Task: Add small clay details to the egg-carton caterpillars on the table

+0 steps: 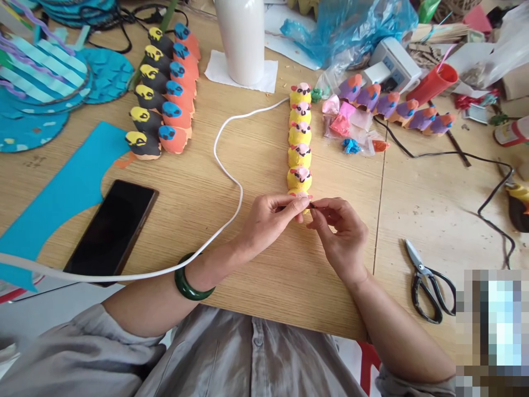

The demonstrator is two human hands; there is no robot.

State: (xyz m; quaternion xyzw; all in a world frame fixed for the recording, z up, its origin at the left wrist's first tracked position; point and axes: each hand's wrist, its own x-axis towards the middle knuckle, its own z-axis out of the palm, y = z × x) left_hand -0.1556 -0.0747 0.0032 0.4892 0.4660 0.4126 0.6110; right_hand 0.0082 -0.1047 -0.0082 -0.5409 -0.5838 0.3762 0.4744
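Beyond right hand [342, 234], illegible container label [516, 130]

One head cam, worn by the person: looks forward and steeply down at the tabletop [264, 154], aimed roughly at the yellow row [300, 132]. Close range: left hand [270, 220] and right hand [345, 237] in view at the row's near end. Shirt front [231, 358] nearer to lens than the row; white cylinder [242, 44] beyond it, top cropped.
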